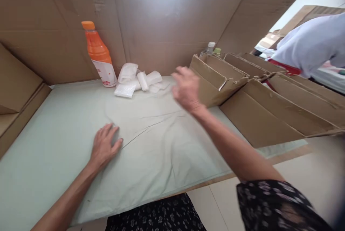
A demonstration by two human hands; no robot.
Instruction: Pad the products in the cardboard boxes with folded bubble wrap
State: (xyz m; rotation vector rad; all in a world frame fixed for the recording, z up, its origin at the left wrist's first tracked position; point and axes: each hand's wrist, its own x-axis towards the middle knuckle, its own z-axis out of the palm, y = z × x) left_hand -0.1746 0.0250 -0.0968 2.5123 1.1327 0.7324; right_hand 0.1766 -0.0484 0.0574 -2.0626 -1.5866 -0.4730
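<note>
While left hand (104,147) rests flat, right hand (185,89) hovers

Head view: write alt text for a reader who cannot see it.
A person's left hand rests flat on a pale green cloth while the right hand hovers near folded cardboard boxes; an orange bottle and white packets sit behind.

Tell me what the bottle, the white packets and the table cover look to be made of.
Bottle: likely clear glossy plastic, orange liquid showing through, orange cap. White packets: seemingly bubble wrap or foam, soft and translucent; blur hides detail. Table cover: pale green matte cloth, judging by its creases. The left hand rests flat on it; the right hand hovers, blurred.
</note>
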